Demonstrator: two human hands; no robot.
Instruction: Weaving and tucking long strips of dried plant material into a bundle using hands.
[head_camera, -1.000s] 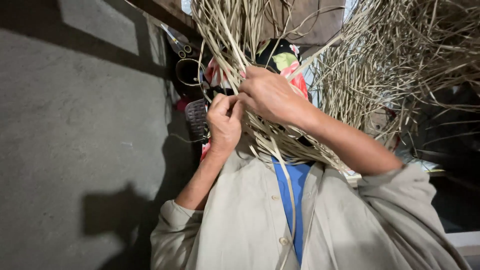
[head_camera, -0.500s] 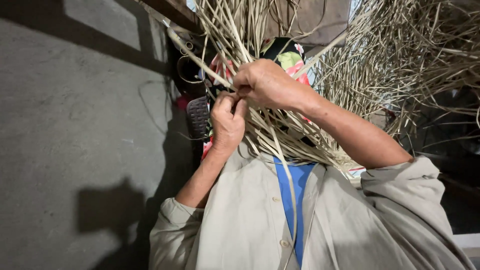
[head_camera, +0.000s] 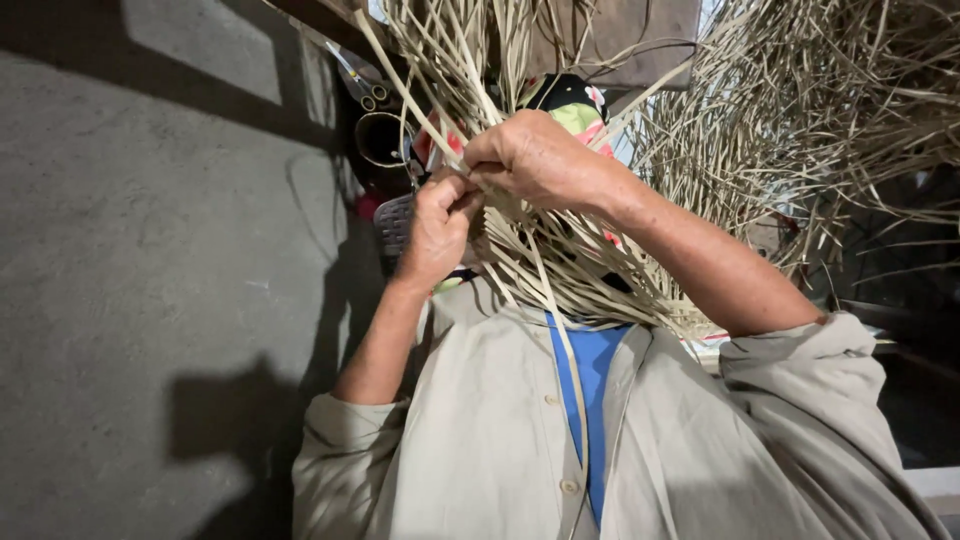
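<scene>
A big tangle of pale dry leaf strips (head_camera: 760, 120) fans out in front of me. My right hand (head_camera: 535, 160) is closed over a bunch of these strips near their crossing point. Just below and to its left, my left hand (head_camera: 435, 225) pinches a single strip (head_camera: 400, 85) that runs up and to the left. The two hands touch at the fingertips. Loose strip ends hang down over my beige shirt (head_camera: 490, 430) and its blue inner layer (head_camera: 590, 380).
A grey concrete surface (head_camera: 150, 260) fills the left side. Behind the strips lies a flowered cloth (head_camera: 575, 105). A dark woven piece (head_camera: 392, 222) and a coil of round hoops (head_camera: 380, 140) sit beside the wall. A dark wooden beam (head_camera: 330, 20) crosses the top.
My left hand has risen and closed up to the right hand. The pinched strip has swung from low on the left to steeply upward. My right hand has moved slightly up.
</scene>
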